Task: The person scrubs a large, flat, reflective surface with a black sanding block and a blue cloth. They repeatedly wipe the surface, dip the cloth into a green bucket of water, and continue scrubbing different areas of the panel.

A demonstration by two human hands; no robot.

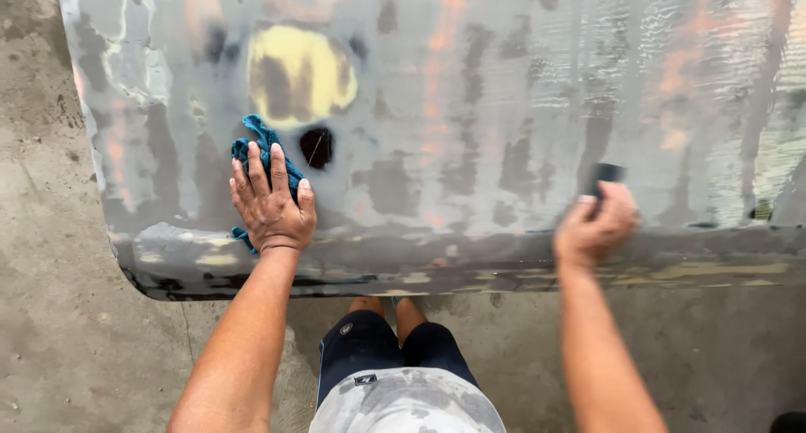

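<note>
Grey concrete floor was seen along the left and beneath a large sanded metal body panel, its surface wet, mottled grey with orange patches showing through. A round yellow filler patch was seen on the upper left part of the panel, with a small dark spot just below it.

The left hand was laid flat on the panel below and to the left of the yellow patch, fingers spread and its grip released, pressing on a crumpled blue cloth. Most of the cloth was covered by the palm; its upper folds showed above the fingertips and a corner hung out below the heel of the hand, near the panel's curved lower edge.

Dark shorts and a pale patterned shirt were seen at the bottom centre, between the two forearms.

Further right, the right hand was clenched around a small dark sanding block, held against the panel just above the lower edge. Only the block's top was shown above the fingers.
</note>
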